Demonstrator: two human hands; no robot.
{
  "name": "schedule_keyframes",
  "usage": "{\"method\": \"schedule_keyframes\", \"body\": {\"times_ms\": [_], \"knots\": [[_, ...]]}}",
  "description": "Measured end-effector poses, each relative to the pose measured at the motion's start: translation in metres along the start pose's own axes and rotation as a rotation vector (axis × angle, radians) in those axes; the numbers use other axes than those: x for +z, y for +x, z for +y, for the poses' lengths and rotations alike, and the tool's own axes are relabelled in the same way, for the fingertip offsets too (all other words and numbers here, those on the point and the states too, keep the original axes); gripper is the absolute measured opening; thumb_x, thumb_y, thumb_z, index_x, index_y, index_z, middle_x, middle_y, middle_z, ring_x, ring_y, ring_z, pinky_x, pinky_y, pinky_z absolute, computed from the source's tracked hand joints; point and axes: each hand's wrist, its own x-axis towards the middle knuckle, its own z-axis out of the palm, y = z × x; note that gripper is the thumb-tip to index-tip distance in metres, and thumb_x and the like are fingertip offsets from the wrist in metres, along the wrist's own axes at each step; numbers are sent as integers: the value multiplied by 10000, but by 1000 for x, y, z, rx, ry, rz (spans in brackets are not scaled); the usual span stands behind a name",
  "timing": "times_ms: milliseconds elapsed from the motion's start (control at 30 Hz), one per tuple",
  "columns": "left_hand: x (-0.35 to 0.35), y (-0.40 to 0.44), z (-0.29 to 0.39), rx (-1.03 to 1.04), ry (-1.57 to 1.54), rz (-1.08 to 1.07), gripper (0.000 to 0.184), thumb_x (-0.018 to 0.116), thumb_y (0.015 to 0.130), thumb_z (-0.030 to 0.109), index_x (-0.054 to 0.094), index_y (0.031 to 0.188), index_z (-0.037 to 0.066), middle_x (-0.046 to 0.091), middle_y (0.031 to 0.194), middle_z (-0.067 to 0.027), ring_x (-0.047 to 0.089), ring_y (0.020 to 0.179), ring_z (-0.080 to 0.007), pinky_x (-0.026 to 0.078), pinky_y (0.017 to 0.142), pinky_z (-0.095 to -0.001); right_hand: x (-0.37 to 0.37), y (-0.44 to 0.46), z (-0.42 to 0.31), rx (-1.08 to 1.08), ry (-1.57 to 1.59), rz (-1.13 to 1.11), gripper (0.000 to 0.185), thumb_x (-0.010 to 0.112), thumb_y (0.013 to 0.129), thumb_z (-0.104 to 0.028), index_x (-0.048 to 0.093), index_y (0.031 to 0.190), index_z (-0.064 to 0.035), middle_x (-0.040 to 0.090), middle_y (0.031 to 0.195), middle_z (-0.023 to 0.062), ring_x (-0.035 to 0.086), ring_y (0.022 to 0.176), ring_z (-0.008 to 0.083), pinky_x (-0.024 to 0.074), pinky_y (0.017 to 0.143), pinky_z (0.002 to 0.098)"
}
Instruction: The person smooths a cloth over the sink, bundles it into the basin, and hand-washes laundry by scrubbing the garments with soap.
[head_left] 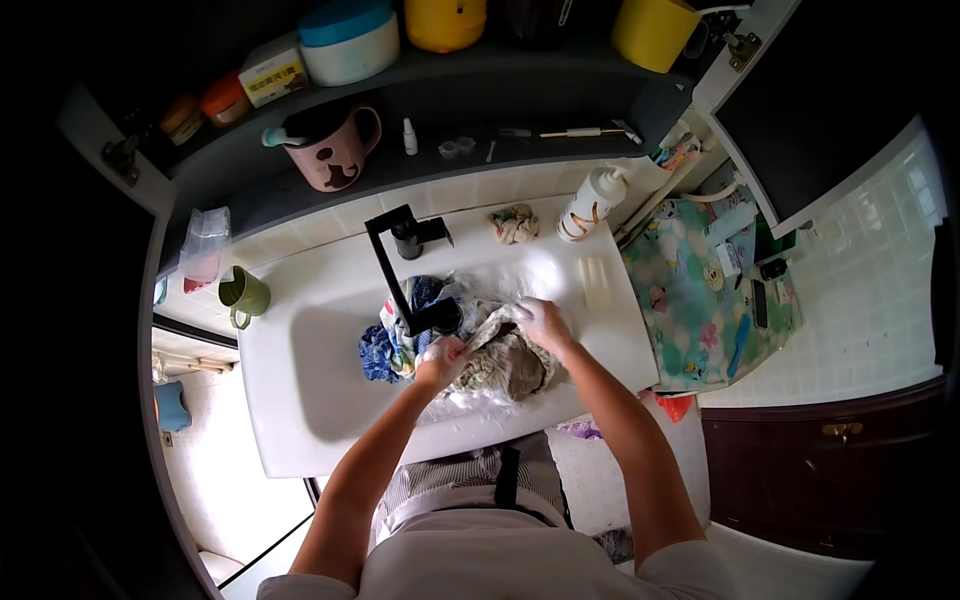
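Note:
Both hands are over the white sink, closed on a wet, light grey-beige cloth (505,364) with suds on it. My left hand (441,361) grips the cloth on its left side, just below the black faucet (392,268). My right hand (541,325) holds a raised fold of the same cloth at its upper right. Blue patterned cloth (378,352) and other light fabric lie bunched beside and under the faucet, touching the grey-beige cloth. Foam and water surround the pile in the basin.
On the sink (276,400) are a green mug (243,292), a crumpled cloth (513,224), a white pump bottle (592,204) and a pale soap bar (593,283). A shelf above holds a pink mug (337,153). A floral-covered surface (690,340) with small items is at the right.

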Motion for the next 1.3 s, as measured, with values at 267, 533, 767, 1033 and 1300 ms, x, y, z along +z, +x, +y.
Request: {"method": "schedule_keyframes", "body": {"times_ms": [267,533,767,1033,1300], "knots": [[2,-35,17,285,-94,617,225,681,814,217,614,953,54,528,1045,-174,549,982,-325,443,858,-396,-112,3,-101,-110,269,451,175,610,875,-193,670,952,-48,628,725,133,603,631,289,470,575,374],[41,-40,82,403,-141,333,1022,802,612,540,349,1317,-46,369,1330,-257,321,1277,-406,284,1069,-458,-204,11,-155,-404,-322,756,262,452,961,-196,569,1060,17,596,925,122,584,879,230,436,763,344],[67,13,94,423,-759,155,928,774,654,431,368,1358,-17,407,1369,-240,334,1303,-372,259,1083,-482,-244,-15,-209,67,1408,552,403,447,978,-351,557,1187,-25,607,1102,60,571,1009,143,444,880,298],[-1,44,125,327,-669,440,352,548,773,-19,612,1119,-48,643,1101,-140,592,1018,-228,414,933,-295,-249,-62,-138,-83,1645,601,411,377,989,-321,491,1258,-33,569,1183,81,594,1012,170,508,842,328],[-33,-4,203,-102,-1477,300,430,413,723,-73,613,1104,-72,630,1005,-112,600,870,-192,468,803,-263,-62,-158,21,31,-366,671,343,418,985,-216,506,1216,22,592,1127,168,576,1036,271,459,913,364]]}}
